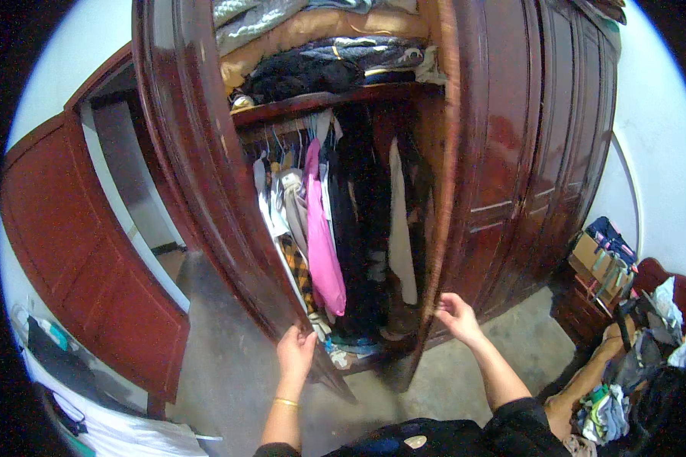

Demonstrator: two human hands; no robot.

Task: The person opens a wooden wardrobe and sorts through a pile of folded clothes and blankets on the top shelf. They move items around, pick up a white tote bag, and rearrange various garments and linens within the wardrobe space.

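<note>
My left hand (295,349) grips the free edge of the left wardrobe door (206,160), a dark reddish-brown panelled wooden one. Across from it, my right hand (458,317) has its fingers bent around the edge of the right wardrobe door (443,188). Both doors stand partly ajar towards me. Between them, clothes hang from a rail, among them a bright pink garment (324,240), black garments (354,228) and a beige one (400,228). Folded blankets (320,28) and a black furry item (306,74) fill the shelf (331,101) above. Cloth items (349,354) lie at the wardrobe's bottom.
More wardrobe doors (509,143) stand shut at the right. A red-brown room door (91,245) is at the left, with white fabric (120,434) below it. A cardboard box (597,260) sits on a small cabinet. Piled clothes (606,411) lie at the lower right.
</note>
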